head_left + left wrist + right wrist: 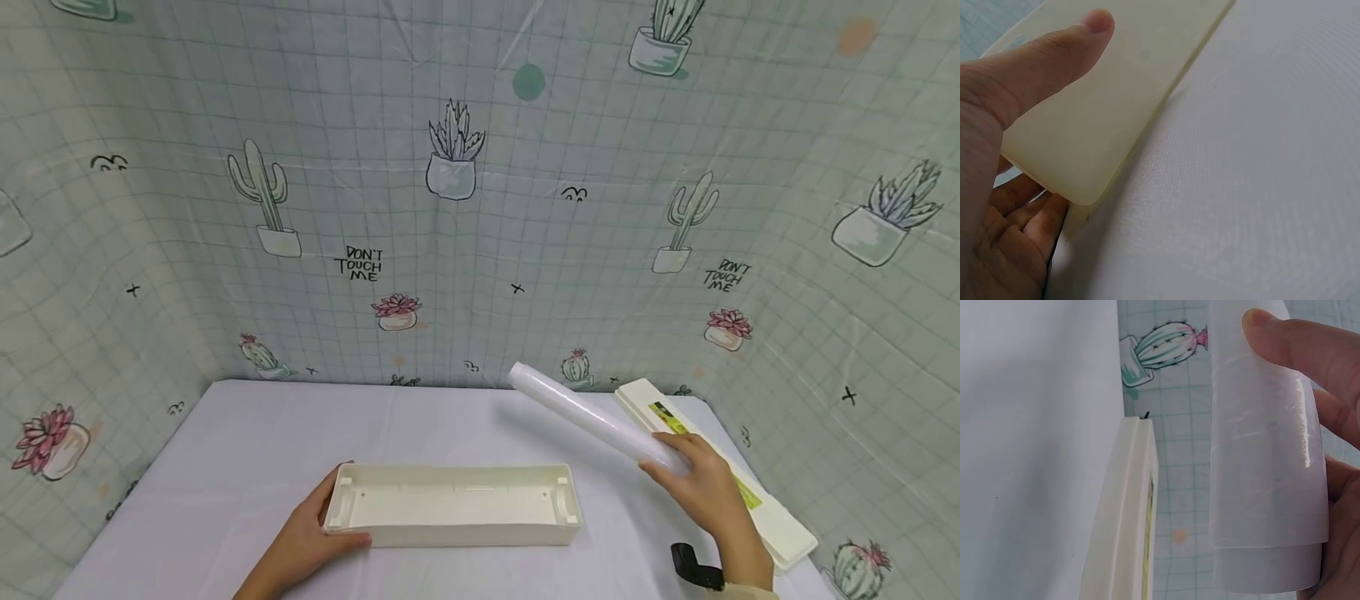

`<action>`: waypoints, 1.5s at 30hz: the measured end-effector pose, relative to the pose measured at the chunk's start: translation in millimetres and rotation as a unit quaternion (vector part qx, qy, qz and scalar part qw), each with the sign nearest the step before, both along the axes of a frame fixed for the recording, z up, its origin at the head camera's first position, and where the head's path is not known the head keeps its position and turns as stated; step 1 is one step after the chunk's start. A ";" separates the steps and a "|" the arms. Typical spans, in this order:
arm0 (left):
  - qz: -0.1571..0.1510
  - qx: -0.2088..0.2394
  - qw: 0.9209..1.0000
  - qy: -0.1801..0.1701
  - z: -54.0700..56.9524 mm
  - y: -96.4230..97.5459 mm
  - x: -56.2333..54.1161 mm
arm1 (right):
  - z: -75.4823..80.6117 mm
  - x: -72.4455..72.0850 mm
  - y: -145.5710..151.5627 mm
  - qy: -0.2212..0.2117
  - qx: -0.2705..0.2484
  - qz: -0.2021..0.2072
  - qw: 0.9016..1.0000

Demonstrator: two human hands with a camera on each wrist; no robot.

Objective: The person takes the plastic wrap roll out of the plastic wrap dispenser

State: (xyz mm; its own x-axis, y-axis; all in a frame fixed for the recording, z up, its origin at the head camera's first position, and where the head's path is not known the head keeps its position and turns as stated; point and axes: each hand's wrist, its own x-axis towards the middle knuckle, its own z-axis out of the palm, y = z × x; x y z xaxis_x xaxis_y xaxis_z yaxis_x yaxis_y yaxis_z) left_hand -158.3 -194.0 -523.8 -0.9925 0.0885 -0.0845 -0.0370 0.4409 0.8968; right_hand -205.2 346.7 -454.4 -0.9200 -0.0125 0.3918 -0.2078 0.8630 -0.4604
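Note:
A long cream plastic box (457,536), its top uncovered, stands on the table in front of me. My left hand (311,533) grips its left end, thumb along the near wall and fingers behind; the left wrist view shows the thumb flat on the box wall (1129,75). In my right hand (705,487) is a roll of clear plastic wrap (585,412), held near its right end and slanting up to the left above the table. The right wrist view shows thumb and fingers around the roll (1260,456), with its core end protruding.
A long cream lid (783,521) with a yellow-green label lies at the table's right edge, beside and below my right hand. White cloth covers the table (420,417). Curtains (480,233) printed with cacti stand at the back and both sides.

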 end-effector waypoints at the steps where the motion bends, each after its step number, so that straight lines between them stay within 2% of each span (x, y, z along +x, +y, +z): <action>1: 0.001 0.000 1.000 0.001 -0.4 0.3 0.0 | -0.6 0.5 0.6 0.000 0.001 -0.001 1.000; 10: 0.014 0.004 0.999 -0.029 -7.4 1.8 5.9 | -7.7 2.8 5.1 -0.011 -0.009 -0.008 1.000; 17: 0.010 0.001 1.000 -0.020 -5.6 1.3 1.9 | -12.6 9.9 11.9 0.001 -0.010 -0.027 1.000; 26: 0.009 0.007 1.000 -0.014 -3.1 1.3 -2.2 | -20.7 10.4 20.4 0.013 -0.018 -0.050 0.999; 35: 0.010 0.016 1.000 -0.016 -6.0 0.6 -3.6 | -26.9 10.3 24.4 -0.062 -0.038 -0.062 0.995; 45: 0.011 0.014 1.000 -0.011 -3.0 0.6 -4.5 | -39.3 8.2 28.5 -0.015 -0.027 -0.060 0.998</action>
State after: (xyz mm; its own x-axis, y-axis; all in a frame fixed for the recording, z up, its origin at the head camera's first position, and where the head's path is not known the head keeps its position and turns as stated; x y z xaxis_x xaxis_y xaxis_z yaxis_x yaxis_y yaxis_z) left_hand -162.7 -193.4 -526.7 -0.9921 0.0692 -0.1046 -0.0668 0.4144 0.9076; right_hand -197.0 375.2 -493.7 -0.9247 0.1198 0.3613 -0.0894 0.8543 -0.5120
